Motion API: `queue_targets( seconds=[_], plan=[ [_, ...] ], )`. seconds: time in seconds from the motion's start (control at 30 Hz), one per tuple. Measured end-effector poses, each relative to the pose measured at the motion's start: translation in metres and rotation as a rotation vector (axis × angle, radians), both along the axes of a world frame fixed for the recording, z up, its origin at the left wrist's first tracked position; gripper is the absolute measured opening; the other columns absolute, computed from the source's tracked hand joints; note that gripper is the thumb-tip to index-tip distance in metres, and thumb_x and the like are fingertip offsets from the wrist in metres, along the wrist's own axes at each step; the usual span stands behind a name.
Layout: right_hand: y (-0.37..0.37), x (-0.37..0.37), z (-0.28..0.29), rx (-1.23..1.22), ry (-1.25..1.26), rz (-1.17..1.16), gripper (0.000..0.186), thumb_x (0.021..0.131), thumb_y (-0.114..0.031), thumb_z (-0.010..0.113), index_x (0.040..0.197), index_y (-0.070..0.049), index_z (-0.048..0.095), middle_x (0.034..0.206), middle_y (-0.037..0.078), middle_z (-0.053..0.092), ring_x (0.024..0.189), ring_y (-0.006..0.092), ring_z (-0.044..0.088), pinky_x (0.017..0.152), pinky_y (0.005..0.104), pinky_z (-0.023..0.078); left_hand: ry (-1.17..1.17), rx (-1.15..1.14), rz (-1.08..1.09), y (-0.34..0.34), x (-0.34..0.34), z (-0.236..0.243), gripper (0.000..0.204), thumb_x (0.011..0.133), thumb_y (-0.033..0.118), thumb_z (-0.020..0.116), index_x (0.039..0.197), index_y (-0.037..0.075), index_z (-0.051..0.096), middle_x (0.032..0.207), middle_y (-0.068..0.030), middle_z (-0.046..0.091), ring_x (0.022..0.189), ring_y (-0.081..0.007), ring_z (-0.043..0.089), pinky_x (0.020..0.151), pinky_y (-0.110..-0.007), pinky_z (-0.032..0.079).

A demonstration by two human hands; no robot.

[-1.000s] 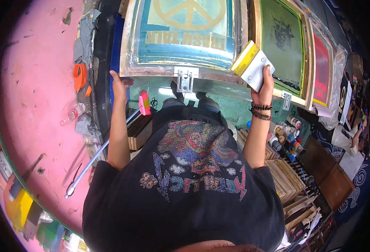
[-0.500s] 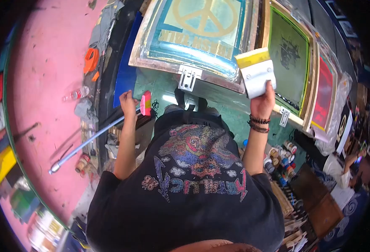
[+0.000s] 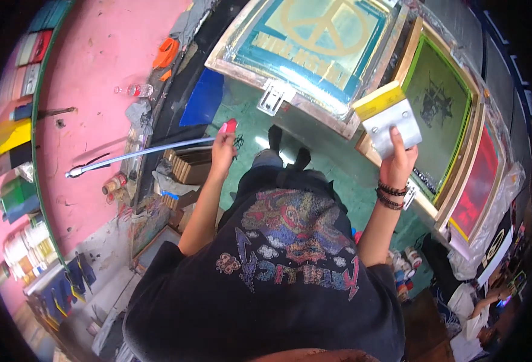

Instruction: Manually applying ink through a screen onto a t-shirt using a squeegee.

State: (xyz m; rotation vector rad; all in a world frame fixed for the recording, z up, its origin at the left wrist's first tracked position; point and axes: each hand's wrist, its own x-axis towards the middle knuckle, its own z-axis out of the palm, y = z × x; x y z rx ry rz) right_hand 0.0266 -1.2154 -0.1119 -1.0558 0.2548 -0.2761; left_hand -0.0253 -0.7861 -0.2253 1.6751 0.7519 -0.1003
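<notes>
Right grip [image 3: 397, 149] clasping the metal-backed squeegee [image 3: 388, 117] near the peace-sign screen [image 3: 326, 37], I should keep its yellow blade [image 3: 379, 102] clear of knocks, though I cannot tell if the left grip [image 3: 222, 149] holds the red object [image 3: 231, 125].

A yellow-edged metal squeegee [image 3: 385, 117] is held in the right hand [image 3: 400, 155]. At left, a reddish object [image 3: 232, 125] is partly covered by the left hand [image 3: 222, 149]. A wood-framed screen [image 3: 320, 39] is seen at far centre.

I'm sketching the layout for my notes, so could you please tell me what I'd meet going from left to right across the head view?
Clear bottle, orange item, left hand, metal bracket, squeegee held in the right hand, red screen.
</notes>
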Motion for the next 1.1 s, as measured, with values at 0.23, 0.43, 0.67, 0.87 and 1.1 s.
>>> queue_targets(
  seconds=[0.23,0.43,0.67,0.87,1.1],
  plan=[
    [-0.002,0.023,0.005,-0.096,0.014,0.026,0.035,0.088,-0.006,0.072,0.12,0.005,0.061,0.114,0.009,0.067,0.102,0.0167,0.064,0.091,0.0317,0.049,-0.02,0.0,0.04,-0.009,-0.003,-0.002,0.025,0.099,0.027,0.057,0.113,0.006,0.06,0.093,-0.0029,0.059,0.074,-0.0107,0.056,0.064,-0.026,0.05],
    [-0.001,0.069,0.024,-0.21,0.036,-0.025,0.035,0.084,-0.009,0.079,0.112,0.005,0.065,0.103,0.009,0.071,0.092,0.0153,0.066,0.085,0.03,0.051,-0.181,0.049,0.075,0.042,0.052,-0.001,0.017,0.099,0.022,0.059,0.107,0.008,0.062,0.093,0.0003,0.059,0.073,-0.01,0.056,0.065,-0.026,0.05],
    [0.011,0.152,0.039,-0.429,0.082,-0.094,0.028,0.084,-0.009,0.08,0.107,0.003,0.069,0.101,0.007,0.072,0.089,0.0133,0.065,0.084,0.029,0.051,-0.228,0.1,0.081,0.081,0.163,0.026,0.028,0.102,0.034,0.055,0.11,0.008,0.062,0.097,-0.0017,0.059,0.077,-0.0098,0.056,0.067,-0.026,0.05],
    [0.048,0.28,0.054,-0.885,0.0,0.196,0.028,0.082,-0.012,0.082,0.104,0.002,0.072,0.097,0.005,0.074,0.085,0.0105,0.066,0.078,0.0261,0.052,-0.185,0.123,-0.074,0.092,0.246,0.053,0.042,0.105,0.042,0.048,0.114,0.004,0.063,0.106,-0.008,0.064,0.09,-0.0164,0.059,0.081,-0.032,0.047],
    [0.111,0.427,0.022,-1.523,-0.544,0.288,0.024,0.074,0.006,0.068,0.094,-0.007,0.068,0.111,0.004,0.074,0.119,0.028,0.063,0.11,0.0482,0.04,-0.196,0.122,-0.342,0.088,0.281,0.055,0.033,0.102,0.032,0.056,0.113,0.001,0.061,0.105,-0.0095,0.066,0.093,-0.0179,0.061,0.084,-0.031,0.047]
  ],
)
